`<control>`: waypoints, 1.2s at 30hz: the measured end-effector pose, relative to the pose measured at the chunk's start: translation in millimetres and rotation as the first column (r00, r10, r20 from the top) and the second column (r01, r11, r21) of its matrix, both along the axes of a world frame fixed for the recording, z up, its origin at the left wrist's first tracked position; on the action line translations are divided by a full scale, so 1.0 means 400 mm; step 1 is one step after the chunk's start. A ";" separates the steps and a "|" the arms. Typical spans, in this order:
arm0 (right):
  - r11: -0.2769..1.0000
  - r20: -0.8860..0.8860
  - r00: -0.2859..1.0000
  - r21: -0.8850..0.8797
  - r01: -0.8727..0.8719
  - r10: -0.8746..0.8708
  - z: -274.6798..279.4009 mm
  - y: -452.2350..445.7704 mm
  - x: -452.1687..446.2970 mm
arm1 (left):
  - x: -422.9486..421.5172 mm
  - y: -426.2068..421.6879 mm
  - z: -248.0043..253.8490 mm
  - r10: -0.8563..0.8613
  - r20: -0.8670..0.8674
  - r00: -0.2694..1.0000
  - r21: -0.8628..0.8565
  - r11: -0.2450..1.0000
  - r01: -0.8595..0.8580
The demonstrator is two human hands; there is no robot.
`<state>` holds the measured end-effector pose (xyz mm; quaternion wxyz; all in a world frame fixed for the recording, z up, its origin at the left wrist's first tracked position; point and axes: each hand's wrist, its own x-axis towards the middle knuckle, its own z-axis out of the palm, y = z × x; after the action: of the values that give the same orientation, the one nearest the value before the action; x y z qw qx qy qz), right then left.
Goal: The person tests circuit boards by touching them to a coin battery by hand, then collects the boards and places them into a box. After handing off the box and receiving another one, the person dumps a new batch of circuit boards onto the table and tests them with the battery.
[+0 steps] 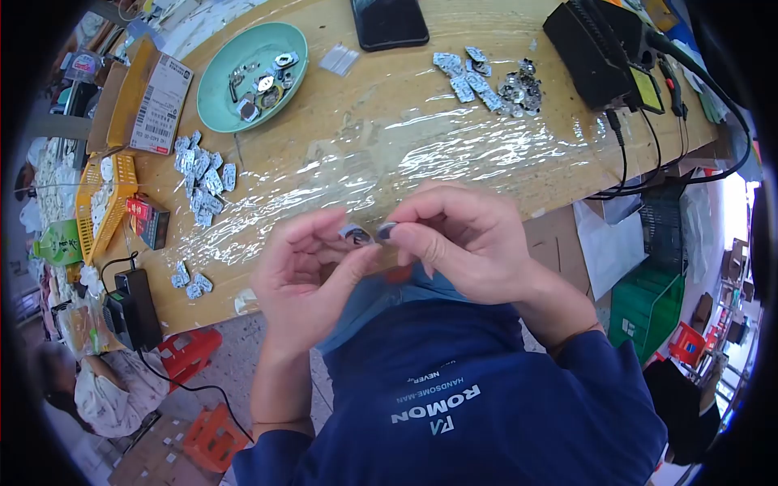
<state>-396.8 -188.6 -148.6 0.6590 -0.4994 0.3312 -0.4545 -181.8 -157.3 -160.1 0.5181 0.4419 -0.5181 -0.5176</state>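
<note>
Near the table's front edge, my left hand [304,275] is closed with thumb and fingers on a small silver-and-dark metal part [356,236], too blurred to name more exactly. Close beside it, my right hand [466,243] pinches a small round grey disc [386,231] between thumb and forefinger. The two pieces are almost touching; I cannot tell whether they meet. Left of my hands lies a pile of small pale-blue and silver parts [203,172], with a few more parts [194,283] nearer the front edge.
A green bowl [208,91] holds small metal parts. Further right are more pale-blue parts [468,77], a heap of shiny round pieces [519,89] and a black device with cables [596,53]. A phone [389,22] lies at the back. A black adapter [136,308] sits front left.
</note>
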 end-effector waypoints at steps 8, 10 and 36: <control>0.997 -0.004 0.997 -0.001 -0.073 0.073 -0.017 -0.008 0.009 | -0.001 0.004 -0.016 0.027 -0.052 0.998 -0.082 0.996 -0.032; 0.998 0.023 0.998 -0.020 -0.059 0.059 -0.026 -0.008 0.011 | -0.001 0.004 -0.017 0.042 -0.028 0.999 -0.069 0.997 -0.044; 0.648 -0.193 0.954 -0.762 0.003 -0.231 -0.072 -0.011 0.018 | 0.054 -0.037 -0.027 -0.183 0.093 0.979 -0.285 0.937 0.202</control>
<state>-389.5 -192.8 -177.3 0.3092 -0.7620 0.2321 -0.5195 -160.1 -172.0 -170.8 0.5076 0.3240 -0.6465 -0.4684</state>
